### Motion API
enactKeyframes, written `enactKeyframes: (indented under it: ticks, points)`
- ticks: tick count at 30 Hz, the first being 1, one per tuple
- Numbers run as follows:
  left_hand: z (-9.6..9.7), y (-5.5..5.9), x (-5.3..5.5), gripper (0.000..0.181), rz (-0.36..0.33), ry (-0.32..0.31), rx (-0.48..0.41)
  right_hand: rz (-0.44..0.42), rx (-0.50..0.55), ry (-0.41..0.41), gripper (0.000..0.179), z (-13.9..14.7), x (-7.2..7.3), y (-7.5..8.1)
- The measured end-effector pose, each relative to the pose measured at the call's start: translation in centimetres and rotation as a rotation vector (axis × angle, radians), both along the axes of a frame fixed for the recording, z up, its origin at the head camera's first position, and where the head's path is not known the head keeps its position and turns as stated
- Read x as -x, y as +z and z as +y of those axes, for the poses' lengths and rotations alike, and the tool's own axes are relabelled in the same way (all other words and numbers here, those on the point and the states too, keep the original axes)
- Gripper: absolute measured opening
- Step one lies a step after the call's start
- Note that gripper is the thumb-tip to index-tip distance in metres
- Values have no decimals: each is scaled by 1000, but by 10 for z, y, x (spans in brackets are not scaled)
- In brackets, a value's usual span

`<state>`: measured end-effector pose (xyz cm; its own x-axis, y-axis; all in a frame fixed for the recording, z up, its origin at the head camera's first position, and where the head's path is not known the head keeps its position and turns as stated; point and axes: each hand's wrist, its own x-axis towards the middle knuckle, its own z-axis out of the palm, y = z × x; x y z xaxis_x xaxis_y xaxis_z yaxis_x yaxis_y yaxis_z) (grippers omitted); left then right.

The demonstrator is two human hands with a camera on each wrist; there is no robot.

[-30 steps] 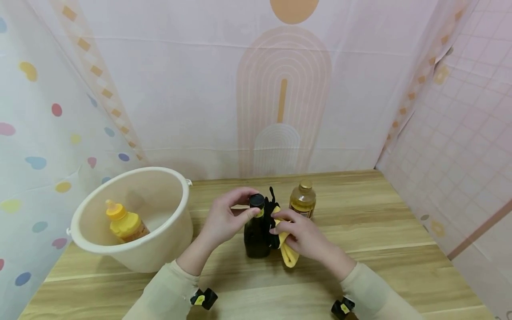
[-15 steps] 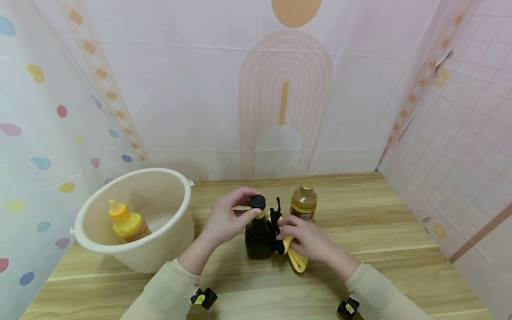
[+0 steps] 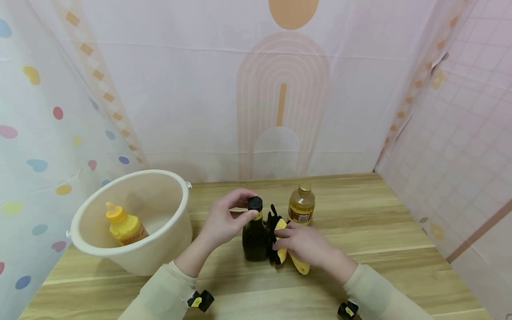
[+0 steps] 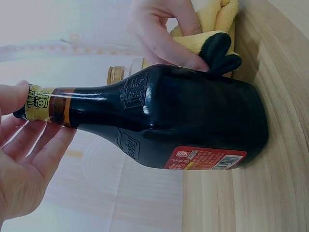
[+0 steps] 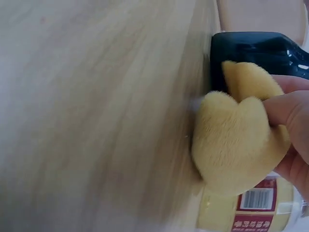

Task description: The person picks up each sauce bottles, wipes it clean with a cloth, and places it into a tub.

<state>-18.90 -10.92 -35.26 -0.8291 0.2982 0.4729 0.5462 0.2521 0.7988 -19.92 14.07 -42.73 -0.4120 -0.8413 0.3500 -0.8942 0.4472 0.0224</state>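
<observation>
Dark bottle: stands on the wooden table (image 3: pixel 384 222) in front of the person, between the two hands; the bottle (image 3: pixel 255 242) shows its red label only in the left wrist view, where most of the small print is too fine to read, and its top is cut off in the right wrist view.
Left hand: thumb and fingers pinch the bottle's neck just below the cap; this hand (image 3: pixel 226 220) is partly cut off in its own wrist view.
Right hand: grips the folded cloth, fingers bent into it; the hand (image 3: pixel 306 244) covers the cloth's middle in the head view.
Cloth: yellow with black parts, beside the dark bottle; the yellow cloth (image 5: pixel 231 145) bulges towards the right wrist camera, and whether all its folds meet the glass is hard to tell.
Clear bottle: gold-capped, just behind the right hand, which hides its base in the head view; in the left wrist view the clear bottle (image 3: pixel 302 204) is mostly hidden behind the dark one.
Bucket: white, to the left, well apart from the dark bottle; its near wall (image 3: pixel 168 249) hides the base of the yellow bottle (image 3: pixel 126 226) leaning inside.
Backdrop: patterned cloth (image 3: pixel 192 98) behind the table, its orange disc cut off at the top.
</observation>
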Motion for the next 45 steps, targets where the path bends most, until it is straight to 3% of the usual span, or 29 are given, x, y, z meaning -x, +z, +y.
enactKeyframes:
  ticks: [3, 9, 11, 14, 18, 25, 30, 37, 45]
  points:
    - [2, 0, 0, 33, 16, 0, 4, -23, 76, -11, 39, 5, 1, 3]
    - [4, -1, 1, 34, 45, -21, 7, -120, 495, -57, 50, 15, -2, 27]
    - [4, -1, 2, 33, 49, -20, 11, -100, 590, -39, 54, 11, -3, 38]
    - [2, -2, 2, 33, 48, -19, 8, -47, 647, 8, 58, 0, -5, 52]
    - [1, -2, 1, 33, 36, -25, -18, 3, 648, 66, 58, -16, -5, 58]
    - [2, -1, 3, 34, 52, -27, -17, 33, 656, 104, 56, -19, 0, 49]
    - [3, -1, 3, 34, 78, -32, 2, 48, 547, 100, 52, -13, 1, 37]
    - [3, 0, 2, 33, 184, -59, 50, 72, 367, 99, 49, -3, 1, 15]
    - [0, -1, 4, 36, 241, -60, 82, 37, 352, 115, 41, 1, 7, 8]
